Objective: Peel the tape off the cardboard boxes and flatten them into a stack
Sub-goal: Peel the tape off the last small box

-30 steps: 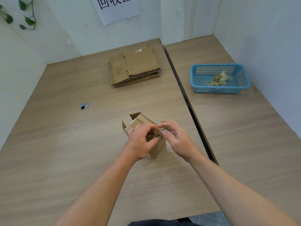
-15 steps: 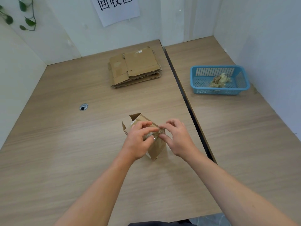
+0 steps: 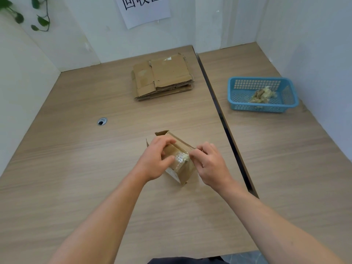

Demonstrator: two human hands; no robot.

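A small cardboard box lies on its side on the wooden table, its open flaps pointing away from me. My left hand grips the box from the left, fingers curled over its top edge. My right hand pinches a crinkled strip of clear tape that is partly lifted off the box's upper face. A stack of flattened cardboard boxes lies at the far middle of the table.
A blue plastic basket holding crumpled tape stands on the right-hand table. A dark gap runs between the two tables. A cable hole sits to the left. Walls close in the far and side edges.
My hands have drawn slightly apart. The right hand has pulled the tape toward the right, so more crinkled tape and box face show between them. The box has tilted a little.
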